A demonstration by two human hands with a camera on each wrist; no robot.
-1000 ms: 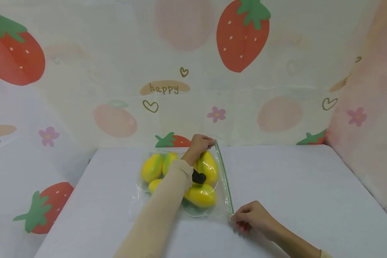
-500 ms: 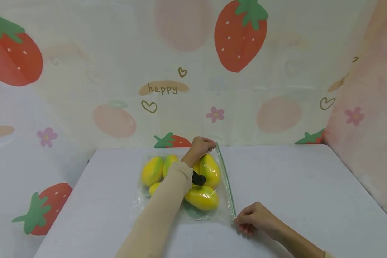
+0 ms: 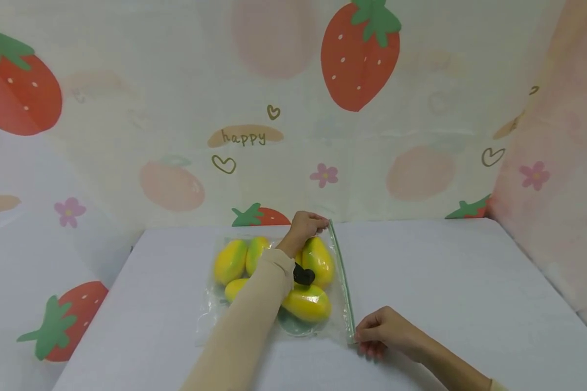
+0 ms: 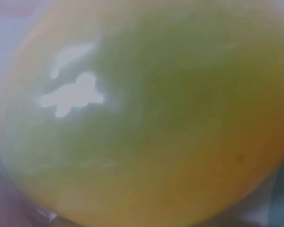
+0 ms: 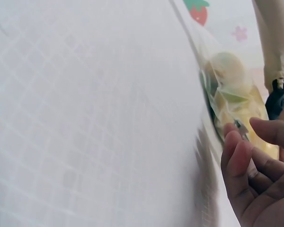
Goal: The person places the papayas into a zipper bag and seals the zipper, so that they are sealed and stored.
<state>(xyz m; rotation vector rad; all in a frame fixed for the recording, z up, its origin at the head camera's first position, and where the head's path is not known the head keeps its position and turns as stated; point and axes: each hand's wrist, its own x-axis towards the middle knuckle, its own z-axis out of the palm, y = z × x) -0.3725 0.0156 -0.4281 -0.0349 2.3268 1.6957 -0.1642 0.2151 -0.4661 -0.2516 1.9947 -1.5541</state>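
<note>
A clear zip bag [image 3: 339, 312] lies flat on the table with several yellow-green mangoes [image 3: 307, 303] inside. Its green zip strip [image 3: 341, 271] runs along the right side. My left hand [image 3: 305, 227] reaches over the bag and pinches the far end of the strip. At the near end, the fingers of my right hand [image 3: 386, 332] pinch the bag's corner; the right wrist view shows this hand [image 5: 260, 175] beside the plastic. One glossy mango [image 4: 146, 104] fills the left wrist view, which hides the left fingers. My left sleeve covers part of the fruit.
The white table [image 3: 430, 271] extends to both sides of the bag. Behind it hangs a strawberry-print cloth [image 3: 362, 141], which also covers the sides. A black wrist camera [image 3: 304, 275] sits on my left wrist, just over the mangoes.
The bag and both hands have shifted slightly toward the near edge in the head view, which itself has moved a little. Both hands stay at the ends of the zip strip.
</note>
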